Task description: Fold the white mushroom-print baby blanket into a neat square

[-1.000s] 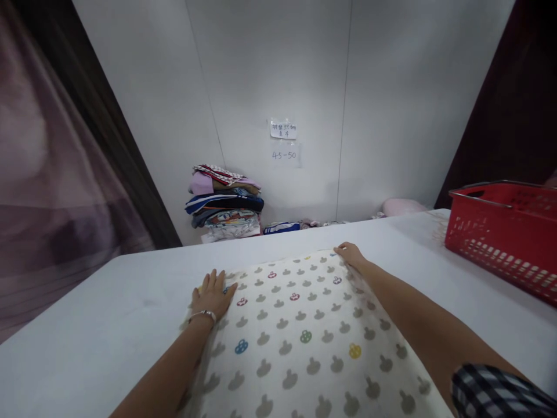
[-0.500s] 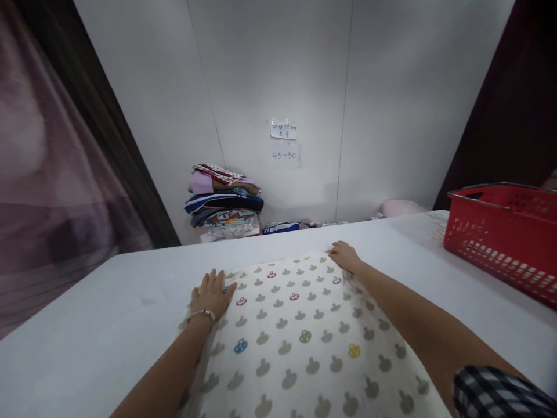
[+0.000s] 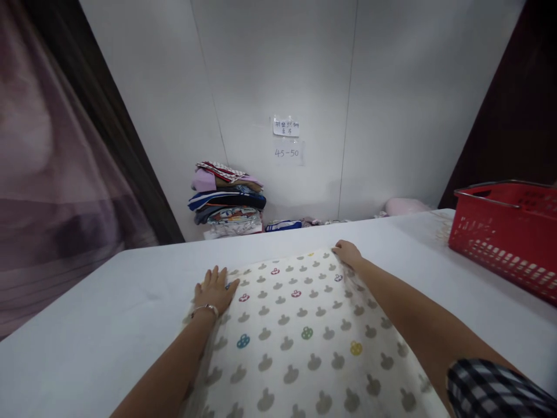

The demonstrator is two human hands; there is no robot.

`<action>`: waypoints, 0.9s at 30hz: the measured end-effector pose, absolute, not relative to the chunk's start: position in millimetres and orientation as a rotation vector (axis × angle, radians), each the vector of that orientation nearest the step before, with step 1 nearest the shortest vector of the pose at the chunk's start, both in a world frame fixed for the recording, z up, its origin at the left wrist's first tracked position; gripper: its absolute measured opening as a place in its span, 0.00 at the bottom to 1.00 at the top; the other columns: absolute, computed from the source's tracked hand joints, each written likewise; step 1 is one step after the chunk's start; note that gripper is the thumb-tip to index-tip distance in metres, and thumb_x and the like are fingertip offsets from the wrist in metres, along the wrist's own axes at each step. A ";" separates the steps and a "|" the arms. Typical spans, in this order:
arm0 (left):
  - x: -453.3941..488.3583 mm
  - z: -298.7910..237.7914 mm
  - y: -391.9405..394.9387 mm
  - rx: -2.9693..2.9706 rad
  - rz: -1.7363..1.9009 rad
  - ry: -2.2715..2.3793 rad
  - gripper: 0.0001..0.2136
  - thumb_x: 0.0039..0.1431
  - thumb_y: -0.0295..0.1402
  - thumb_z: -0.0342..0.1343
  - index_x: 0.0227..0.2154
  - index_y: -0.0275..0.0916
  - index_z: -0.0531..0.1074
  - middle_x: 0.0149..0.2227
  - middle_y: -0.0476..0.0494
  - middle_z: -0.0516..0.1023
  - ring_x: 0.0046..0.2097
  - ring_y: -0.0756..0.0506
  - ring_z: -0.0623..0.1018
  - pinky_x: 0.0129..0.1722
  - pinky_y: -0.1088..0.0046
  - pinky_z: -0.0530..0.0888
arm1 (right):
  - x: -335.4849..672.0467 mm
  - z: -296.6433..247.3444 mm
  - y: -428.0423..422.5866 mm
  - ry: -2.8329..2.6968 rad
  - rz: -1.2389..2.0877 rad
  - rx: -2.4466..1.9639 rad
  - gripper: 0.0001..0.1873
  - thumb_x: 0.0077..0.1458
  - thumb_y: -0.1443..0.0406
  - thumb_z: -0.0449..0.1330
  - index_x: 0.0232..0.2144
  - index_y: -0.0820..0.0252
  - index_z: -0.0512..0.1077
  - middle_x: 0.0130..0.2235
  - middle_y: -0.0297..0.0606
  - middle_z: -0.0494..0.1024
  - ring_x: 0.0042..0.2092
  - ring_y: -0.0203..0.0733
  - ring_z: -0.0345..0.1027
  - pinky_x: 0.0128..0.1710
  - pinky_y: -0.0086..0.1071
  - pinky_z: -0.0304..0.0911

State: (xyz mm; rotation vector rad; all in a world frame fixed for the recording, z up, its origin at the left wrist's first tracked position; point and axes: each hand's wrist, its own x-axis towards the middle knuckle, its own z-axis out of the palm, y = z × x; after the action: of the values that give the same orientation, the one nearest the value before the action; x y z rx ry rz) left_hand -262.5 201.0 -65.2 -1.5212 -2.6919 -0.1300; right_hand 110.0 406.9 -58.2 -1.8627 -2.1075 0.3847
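I wear a thin silvery bracelet (image 3: 206, 309) at seven o'clock and a dark-and-white checked sleeve (image 3: 491, 388) at four.

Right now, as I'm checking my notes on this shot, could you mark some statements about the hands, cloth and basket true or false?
1. The left hand lies spread on the patterned cloth. True.
2. The right hand touches the red basket. False: it is at the cloth's far right corner.
3. The red basket stands left of the cloth. False: it stands to the right.
4. The cloth has green and yellow motifs among gray ones. True.
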 end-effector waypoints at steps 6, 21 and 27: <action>-263.9 -65.2 201.2 -1.606 -0.105 -2.728 0.31 0.56 0.51 0.34 0.59 0.40 0.54 0.64 0.42 0.48 0.64 0.39 0.46 0.59 0.51 0.48 | 114.2 -62.0 403.1 -2.138 0.386 -1.875 0.20 0.53 0.52 0.51 0.33 0.62 0.73 0.40 0.47 0.75 0.42 0.47 0.68 0.37 0.32 0.58; -264.8 -53.0 187.5 -1.418 -0.308 -2.917 0.36 0.54 0.54 0.34 0.61 0.36 0.46 0.65 0.39 0.38 0.63 0.37 0.49 0.58 0.51 0.53 | 146.1 -62.1 358.9 -2.144 0.357 -1.830 0.29 0.57 0.55 0.47 0.56 0.64 0.58 0.54 0.47 0.66 0.52 0.47 0.61 0.46 0.34 0.57; -260.1 -42.9 115.9 -1.449 -0.209 -2.830 0.34 0.56 0.49 0.37 0.59 0.30 0.49 0.62 0.33 0.53 0.59 0.35 0.59 0.53 0.56 0.62 | 217.1 -63.4 269.0 -2.101 0.510 -1.876 0.36 0.54 0.51 0.49 0.60 0.65 0.51 0.39 0.44 0.75 0.38 0.46 0.70 0.37 0.35 0.60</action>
State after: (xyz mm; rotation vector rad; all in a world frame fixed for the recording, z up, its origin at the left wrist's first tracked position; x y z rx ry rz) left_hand -260.1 115.9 -42.9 -1.4493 -2.8299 -0.2085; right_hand 217.1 269.0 -63.4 -1.8758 -2.1015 0.5097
